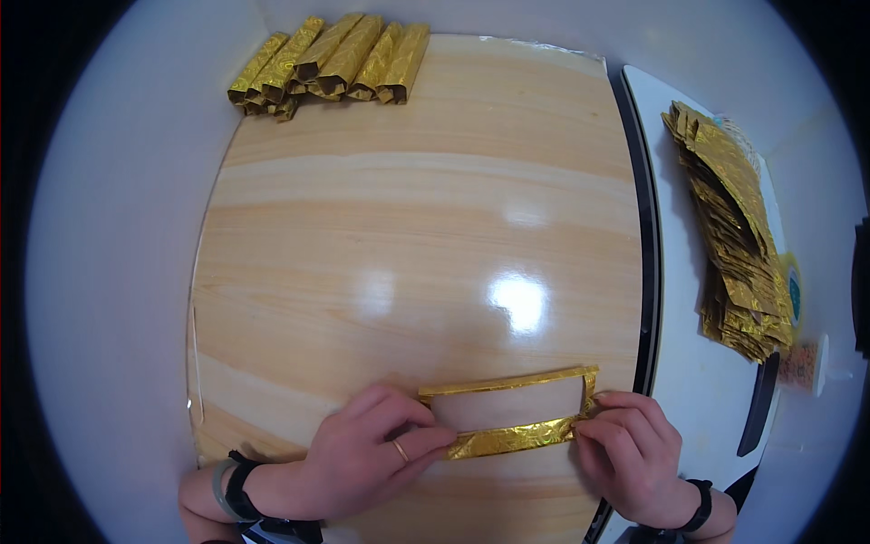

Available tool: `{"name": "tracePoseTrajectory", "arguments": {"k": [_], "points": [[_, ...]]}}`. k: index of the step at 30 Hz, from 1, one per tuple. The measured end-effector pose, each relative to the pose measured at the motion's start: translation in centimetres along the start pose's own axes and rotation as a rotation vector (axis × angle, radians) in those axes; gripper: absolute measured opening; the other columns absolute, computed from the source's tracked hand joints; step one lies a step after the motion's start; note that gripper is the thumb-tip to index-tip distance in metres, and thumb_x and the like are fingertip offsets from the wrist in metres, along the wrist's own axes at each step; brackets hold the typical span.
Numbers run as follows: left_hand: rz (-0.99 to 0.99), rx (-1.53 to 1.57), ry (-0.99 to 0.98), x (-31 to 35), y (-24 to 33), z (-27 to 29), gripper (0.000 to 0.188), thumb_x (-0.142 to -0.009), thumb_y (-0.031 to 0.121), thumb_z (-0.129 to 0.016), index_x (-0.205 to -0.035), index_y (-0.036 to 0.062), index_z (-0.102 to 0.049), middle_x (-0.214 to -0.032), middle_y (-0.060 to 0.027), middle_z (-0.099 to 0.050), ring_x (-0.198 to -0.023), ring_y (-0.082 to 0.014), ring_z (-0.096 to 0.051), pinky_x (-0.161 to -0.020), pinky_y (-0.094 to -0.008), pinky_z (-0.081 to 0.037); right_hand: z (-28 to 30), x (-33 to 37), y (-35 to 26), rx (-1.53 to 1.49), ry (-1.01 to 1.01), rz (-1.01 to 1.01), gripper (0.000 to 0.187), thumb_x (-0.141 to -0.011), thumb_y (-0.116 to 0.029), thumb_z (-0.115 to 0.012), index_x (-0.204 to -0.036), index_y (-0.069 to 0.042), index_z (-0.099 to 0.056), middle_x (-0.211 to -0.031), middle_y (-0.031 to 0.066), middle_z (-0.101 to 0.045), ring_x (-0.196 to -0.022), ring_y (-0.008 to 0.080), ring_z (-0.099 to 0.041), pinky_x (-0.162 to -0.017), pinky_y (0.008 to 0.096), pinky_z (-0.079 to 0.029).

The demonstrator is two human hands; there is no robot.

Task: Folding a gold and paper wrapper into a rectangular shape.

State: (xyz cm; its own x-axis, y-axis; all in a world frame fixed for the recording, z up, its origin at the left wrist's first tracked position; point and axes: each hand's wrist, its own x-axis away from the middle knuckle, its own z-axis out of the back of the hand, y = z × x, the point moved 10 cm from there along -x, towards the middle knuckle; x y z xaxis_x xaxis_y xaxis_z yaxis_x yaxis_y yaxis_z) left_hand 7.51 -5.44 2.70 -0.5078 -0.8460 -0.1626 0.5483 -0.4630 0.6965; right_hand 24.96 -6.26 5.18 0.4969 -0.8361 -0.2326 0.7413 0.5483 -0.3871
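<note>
A gold foil paper (517, 439), folded into a long open rectangle with upright strips for sides, stands on the wooden tabletop near its front edge. Bare tabletop shows through its middle. At its left end, my left hand (367, 449) has thumb and fingers closed on the near corner. My right hand (632, 451) pinches the opposite end, with thumb and forefinger at the near right corner and other fingers against the short side. The fingertips partly cover both ends of the paper.
Several folded gold paper tubes (349, 59) lie piled at the far left of the wooden tabletop (408, 245). On a white surface (675, 299) to the right rests a thick stack of gold foil sheets (734, 227). A small clear container (803, 364) stands beyond its near end.
</note>
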Motion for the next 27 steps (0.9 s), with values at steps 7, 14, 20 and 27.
{"name": "tracePoseTrajectory", "arguments": {"k": [7, 14, 20, 27], "points": [[-0.009, 0.049, -0.088, 0.1, -0.1, -0.5, 0.027, -0.07, 0.012, -0.083, -0.095, 0.0122, -0.071, -0.09, -0.0021, -0.06, -0.08, -0.0218, -0.056, -0.07, -0.0329, -0.046, 0.1, 0.1, 0.0, 0.003, -0.017, -0.003, 0.032, -0.064, 0.005, -0.077, -0.092, -0.003, -0.064, -0.083, 0.0081, -0.061, -0.092, 0.0316, -0.064, -0.074, 0.0363, -0.056], [0.005, 0.106, -0.137, 0.0, -0.5, -0.6, 0.027, -0.071, 0.014, -0.083, -0.095, 0.0117, -0.07, -0.092, -0.0019, -0.06, -0.083, -0.0212, -0.057, -0.072, -0.0324, -0.045, -0.3, 0.5, 0.6, 0.011, -0.063, -0.045, 0.033, -0.063, 0.005, -0.077, -0.091, -0.006, -0.063, -0.085, 0.008, -0.059, -0.099, 0.0337, -0.063, -0.077, 0.0394, -0.056], [-0.039, 0.056, -0.079, 0.4, -0.1, -0.5, 0.029, -0.071, 0.01, -0.082, -0.096, 0.0109, -0.068, -0.093, -0.0028, -0.061, -0.083, -0.0212, -0.058, -0.07, -0.0323, -0.046, -0.3, 0.1, 0.3, -0.029, -0.063, 0.001, 0.028, -0.079, -0.011, -0.075, -0.103, -0.002, -0.065, -0.095, 0.0135, -0.065, -0.102, 0.0326, -0.062, -0.091, 0.0407, -0.051], [0.077, 0.089, -0.041, 0.8, -0.8, -0.7, 0.027, -0.07, 0.007, -0.08, -0.094, 0.0147, -0.07, -0.094, -0.0029, -0.058, -0.079, -0.022, -0.056, -0.065, -0.032, -0.046, -0.1, -0.1, 0.5, -0.029, -0.069, -0.02, 0.026, -0.07, 0.004, -0.073, -0.094, -0.002, -0.064, -0.088, 0.0125, -0.062, -0.095, 0.0331, -0.062, -0.079, 0.0382, -0.053]]}}
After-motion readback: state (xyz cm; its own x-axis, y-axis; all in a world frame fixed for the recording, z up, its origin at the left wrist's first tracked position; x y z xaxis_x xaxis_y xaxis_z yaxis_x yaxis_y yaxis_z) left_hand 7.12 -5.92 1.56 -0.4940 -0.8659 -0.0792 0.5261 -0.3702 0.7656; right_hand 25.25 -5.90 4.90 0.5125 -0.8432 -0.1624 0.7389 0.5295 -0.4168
